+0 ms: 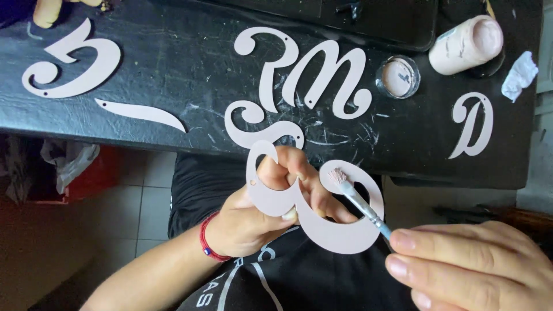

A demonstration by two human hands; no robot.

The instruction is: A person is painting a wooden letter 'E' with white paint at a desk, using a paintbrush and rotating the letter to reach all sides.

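Item: pale pink cut-out letter (322, 222), pinched in left hand (259, 216) above the lap below the black table (173, 69); right hand (472, 265) fingers closed on small brush (360, 201), best stroked lightly along the edge, letter held steady.

A single head-worn camera looks steeply down and close over the person's lap, both hands low in frame, with the black table (173, 63) edge crossing the upper half.
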